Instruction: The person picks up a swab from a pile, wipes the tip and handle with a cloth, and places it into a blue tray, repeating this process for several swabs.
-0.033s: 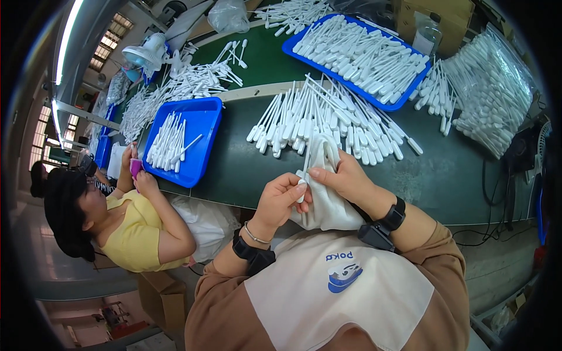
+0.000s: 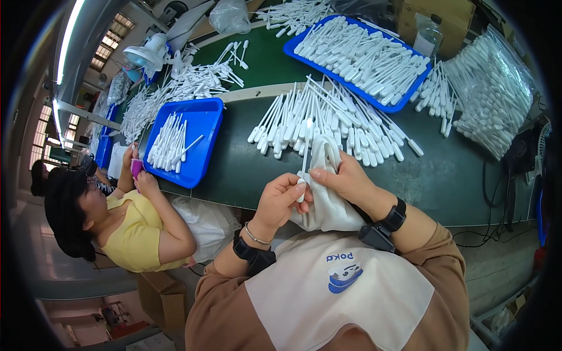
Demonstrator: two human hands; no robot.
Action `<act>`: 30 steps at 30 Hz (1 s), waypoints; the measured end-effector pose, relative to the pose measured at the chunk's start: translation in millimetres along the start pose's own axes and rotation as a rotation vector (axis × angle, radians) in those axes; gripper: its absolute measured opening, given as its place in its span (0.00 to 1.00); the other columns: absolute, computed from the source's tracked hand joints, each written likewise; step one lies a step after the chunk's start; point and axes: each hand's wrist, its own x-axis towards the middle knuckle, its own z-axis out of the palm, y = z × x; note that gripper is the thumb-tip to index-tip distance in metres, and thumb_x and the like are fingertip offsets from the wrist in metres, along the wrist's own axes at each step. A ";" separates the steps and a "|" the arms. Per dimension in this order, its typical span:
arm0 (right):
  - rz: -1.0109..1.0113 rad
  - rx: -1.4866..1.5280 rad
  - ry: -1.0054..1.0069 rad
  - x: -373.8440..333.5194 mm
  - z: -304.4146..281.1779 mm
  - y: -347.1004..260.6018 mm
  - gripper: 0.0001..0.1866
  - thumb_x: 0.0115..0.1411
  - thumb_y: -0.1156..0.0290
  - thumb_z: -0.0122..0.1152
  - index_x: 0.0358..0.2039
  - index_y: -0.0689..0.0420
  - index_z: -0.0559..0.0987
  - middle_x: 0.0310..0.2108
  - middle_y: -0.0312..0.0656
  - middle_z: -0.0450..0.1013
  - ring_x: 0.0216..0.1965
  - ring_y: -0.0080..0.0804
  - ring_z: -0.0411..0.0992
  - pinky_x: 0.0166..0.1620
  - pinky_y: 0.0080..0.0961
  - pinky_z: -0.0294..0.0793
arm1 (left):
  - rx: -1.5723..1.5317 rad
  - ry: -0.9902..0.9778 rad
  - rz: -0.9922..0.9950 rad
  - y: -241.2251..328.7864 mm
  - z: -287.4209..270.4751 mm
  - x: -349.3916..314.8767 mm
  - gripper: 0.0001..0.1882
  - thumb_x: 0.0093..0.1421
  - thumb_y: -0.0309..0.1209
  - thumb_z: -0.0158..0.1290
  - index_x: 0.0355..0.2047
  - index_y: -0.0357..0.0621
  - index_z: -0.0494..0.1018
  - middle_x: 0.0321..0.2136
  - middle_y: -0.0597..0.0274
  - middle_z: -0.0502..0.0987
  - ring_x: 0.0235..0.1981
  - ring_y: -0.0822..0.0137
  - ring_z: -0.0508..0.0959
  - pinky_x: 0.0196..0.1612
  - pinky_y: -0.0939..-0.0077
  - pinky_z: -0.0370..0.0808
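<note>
The left hand [image 2: 281, 199] pinches the near end of a slim white plastic stick [image 2: 305, 157], thumb and forefinger closed on its bulb. The stick's long axis runs almost straight away from the person, its tip pointing far, toward the loose pile of white sticks [image 2: 328, 126] on the green table [image 2: 445, 175]. The right hand [image 2: 346, 180] lies just right of it, fingers clenched around a white cloth bag [image 2: 325, 205] (its mouth stands open beside the stick's shaft, touching or nearly so). Both hands meet at the stick's near end; the left is the nearer one. A blue tray [image 2: 205, 146] sits to the left.
</note>
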 end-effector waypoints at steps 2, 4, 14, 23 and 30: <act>-0.012 0.012 0.003 0.2 -1.8 3.4 0.19 0.50 0.66 0.59 0.40 0.62 0.66 0.29 0.36 0.69 0.30 0.18 0.66 0.33 0.17 0.67 | -0.074 0.055 -0.030 2.5 0.7 -1.2 0.05 0.56 0.28 0.46 0.28 0.39 0.67 0.21 0.61 0.72 0.17 0.75 0.70 0.20 0.86 0.66; -0.019 0.015 0.001 1.0 -2.6 5.1 0.19 0.51 0.66 0.59 0.40 0.62 0.66 0.30 0.36 0.69 0.30 0.18 0.66 0.33 0.17 0.67 | -0.079 0.054 -0.014 1.6 -2.6 -0.4 0.05 0.56 0.28 0.46 0.28 0.39 0.67 0.21 0.61 0.72 0.17 0.75 0.70 0.20 0.86 0.66; -0.145 0.080 0.262 4.1 4.9 10.3 0.15 0.58 0.63 0.45 0.39 0.62 0.67 0.32 0.40 0.67 0.31 0.23 0.65 0.34 0.19 0.66 | 0.265 0.069 0.150 -10.4 12.0 14.9 0.05 0.56 0.25 0.45 0.31 0.36 0.68 0.22 0.61 0.73 0.18 0.72 0.71 0.23 0.83 0.69; -0.319 -0.456 0.186 -6.0 5.1 15.8 0.16 0.58 0.61 0.42 0.31 0.62 0.70 0.23 0.48 0.65 0.27 0.34 0.65 0.31 0.26 0.64 | 1.005 0.162 0.669 -16.9 31.2 19.1 0.05 0.53 0.22 0.46 0.31 0.33 0.68 0.21 0.63 0.73 0.18 0.74 0.71 0.22 0.78 0.69; -0.247 0.048 0.279 -1.2 -18.8 -8.5 0.19 0.60 0.56 0.40 0.29 0.60 0.72 0.26 0.35 0.68 0.29 0.21 0.65 0.34 0.18 0.64 | 0.709 0.001 0.442 -25.0 32.7 7.1 0.05 0.55 0.22 0.44 0.31 0.38 0.69 0.19 0.64 0.71 0.14 0.74 0.69 0.18 0.80 0.66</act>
